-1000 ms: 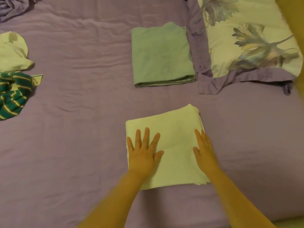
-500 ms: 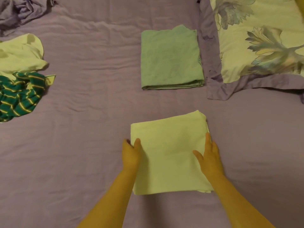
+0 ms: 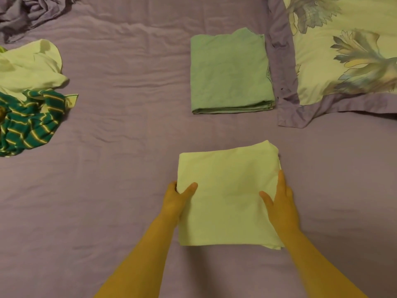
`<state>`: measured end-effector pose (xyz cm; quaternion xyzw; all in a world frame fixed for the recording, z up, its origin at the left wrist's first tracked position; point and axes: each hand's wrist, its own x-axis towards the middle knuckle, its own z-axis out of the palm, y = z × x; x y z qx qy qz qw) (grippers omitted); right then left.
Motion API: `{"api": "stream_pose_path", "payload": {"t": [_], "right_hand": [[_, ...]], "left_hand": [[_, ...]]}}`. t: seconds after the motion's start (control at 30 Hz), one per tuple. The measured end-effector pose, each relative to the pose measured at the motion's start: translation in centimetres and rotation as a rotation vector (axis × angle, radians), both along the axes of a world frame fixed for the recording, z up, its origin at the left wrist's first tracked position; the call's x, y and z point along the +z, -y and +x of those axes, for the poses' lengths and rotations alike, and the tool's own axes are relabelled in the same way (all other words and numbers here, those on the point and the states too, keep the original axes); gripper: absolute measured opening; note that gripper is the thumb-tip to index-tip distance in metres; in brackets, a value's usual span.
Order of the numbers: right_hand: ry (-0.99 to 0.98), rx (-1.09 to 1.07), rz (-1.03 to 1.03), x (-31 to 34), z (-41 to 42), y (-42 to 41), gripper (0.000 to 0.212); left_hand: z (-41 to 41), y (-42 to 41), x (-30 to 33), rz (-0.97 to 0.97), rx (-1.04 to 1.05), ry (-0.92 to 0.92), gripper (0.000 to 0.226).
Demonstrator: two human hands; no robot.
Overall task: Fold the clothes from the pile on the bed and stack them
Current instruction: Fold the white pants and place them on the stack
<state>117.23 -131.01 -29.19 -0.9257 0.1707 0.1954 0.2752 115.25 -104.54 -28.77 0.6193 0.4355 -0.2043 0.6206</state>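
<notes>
A folded pale yellow cloth [image 3: 227,194] lies on the purple bed sheet [image 3: 120,190] in front of me. My left hand [image 3: 176,201] grips its left edge, thumb on top and fingers tucked under. My right hand [image 3: 281,203] holds the right edge, thumb on the cloth and fingers along the side. A folded green cloth [image 3: 231,72] lies farther back, beside the pillow. The pile at the far left holds a crumpled pale yellow garment [image 3: 30,67] and a green garment with yellow stripes [image 3: 28,121].
A floral pillow with a purple border [image 3: 343,61] lies at the back right, touching the green cloth's right side. A bunched purple blanket [image 3: 28,11] sits in the back left corner.
My left hand slid from flat on top of the pale yellow cloth to its left edge and took hold. My right hand shifted to the right edge. The view moved slightly.
</notes>
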Motion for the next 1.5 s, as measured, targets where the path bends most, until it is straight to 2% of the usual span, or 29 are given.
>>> {"api": "stream_pose_path", "payload": {"t": [0.1,0.17,0.23,0.33,0.43,0.53,0.63,0.77,0.87,1.0,1.1,1.33,1.5], "right_hand": [[-0.036,-0.128,0.017,0.6,0.4,-0.5,0.086],[-0.045,-0.206,0.019,0.9,0.6,-0.7,0.078],[-0.038,-0.244,0.030,1.3,0.7,-0.9,0.060],[0.020,-0.199,0.008,2.6,0.8,-1.4,0.044],[0.127,-0.176,0.042,4.6,1.9,-2.3,0.032],[0.235,-0.182,0.118,7.3,4.7,-3.1,0.032],[0.311,-0.173,0.192,10.0,9.1,-3.4,0.034],[0.368,-0.058,0.240,12.2,16.7,-2.8,0.037],[0.351,0.043,0.218,12.8,22.3,-2.1,0.036],[0.369,0.126,0.176,12.2,28.5,-1.5,0.036],[0.358,0.089,0.210,10.6,31.9,-1.5,0.042],[0.310,0.043,0.285,5.3,37.6,-1.4,0.043],[0.225,0.066,0.258,1.0,39.0,-2.1,0.048]], "left_hand": [[-0.4,-0.4,0.4,-0.079,-0.027,-0.102,0.036],[-0.7,-0.8,0.5,-0.105,-0.092,-0.100,0.031],[-1.2,-1.0,0.5,-0.078,-0.135,-0.037,0.028],[-1.2,-1.3,1.9,0.074,-0.143,0.103,0.011],[0.2,-1.9,3.7,0.203,-0.186,0.225,0.028],[3.3,-2.7,6.1,0.301,-0.221,0.332,0.034],[7.7,-3.3,8.3,0.342,-0.246,0.435,0.022],[14.5,-3.5,9.6,0.247,-0.213,0.479,0.012],[19.2,-3.3,9.8,0.153,-0.185,0.475,0.020],[24.6,-3.3,9.2,0.051,-0.153,0.434,0.032],[28.2,-3.2,8.0,0.027,-0.129,0.455,0.031],[35.2,-3.7,4.0,0.108,-0.169,0.446,0.029],[36.6,-3.5,-0.1,0.212,-0.316,0.380,0.049]]}}
